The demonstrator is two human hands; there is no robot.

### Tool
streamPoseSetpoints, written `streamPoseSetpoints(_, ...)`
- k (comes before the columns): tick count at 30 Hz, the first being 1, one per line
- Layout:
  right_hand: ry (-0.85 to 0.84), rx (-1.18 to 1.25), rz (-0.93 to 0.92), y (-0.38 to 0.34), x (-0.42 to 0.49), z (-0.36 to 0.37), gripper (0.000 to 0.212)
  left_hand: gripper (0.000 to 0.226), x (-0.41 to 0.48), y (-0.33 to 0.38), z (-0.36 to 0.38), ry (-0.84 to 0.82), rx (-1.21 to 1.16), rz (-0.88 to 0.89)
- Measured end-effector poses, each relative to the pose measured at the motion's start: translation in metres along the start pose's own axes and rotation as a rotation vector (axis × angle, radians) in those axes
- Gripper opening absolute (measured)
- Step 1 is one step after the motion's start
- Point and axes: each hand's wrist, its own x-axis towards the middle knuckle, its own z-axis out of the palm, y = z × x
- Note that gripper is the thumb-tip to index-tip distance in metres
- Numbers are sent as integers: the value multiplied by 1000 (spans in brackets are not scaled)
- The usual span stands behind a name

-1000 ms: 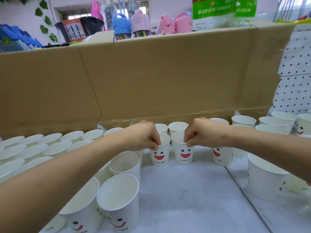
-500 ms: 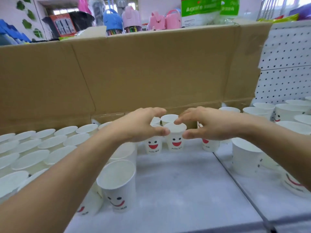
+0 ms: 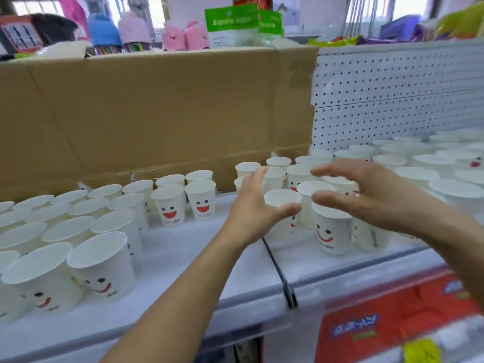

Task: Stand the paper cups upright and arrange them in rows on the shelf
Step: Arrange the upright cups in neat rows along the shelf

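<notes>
Right hand [image 3: 366,195] motion-blurred, hiding cups behind, far-right cups [image 3: 450,155] smeared, left cups [image 3: 5,305] edge-cropped

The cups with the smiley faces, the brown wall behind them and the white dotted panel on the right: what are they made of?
Cups: apparently thin matte paper, with rolled rims and printed red smiles.
Brown wall: corrugated cardboard, judging by its dull kraft colour, fold creases and torn edge.
Dotted panel: probably white-painted metal pegboard, smooth with even rows of holes, though plastic can't be excluded.
</notes>
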Motion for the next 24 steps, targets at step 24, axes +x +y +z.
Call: streamPoseSetpoints(24,-262,80,-242,-31,38,61,76,79,-61,-36,-107,-142,393,-150)
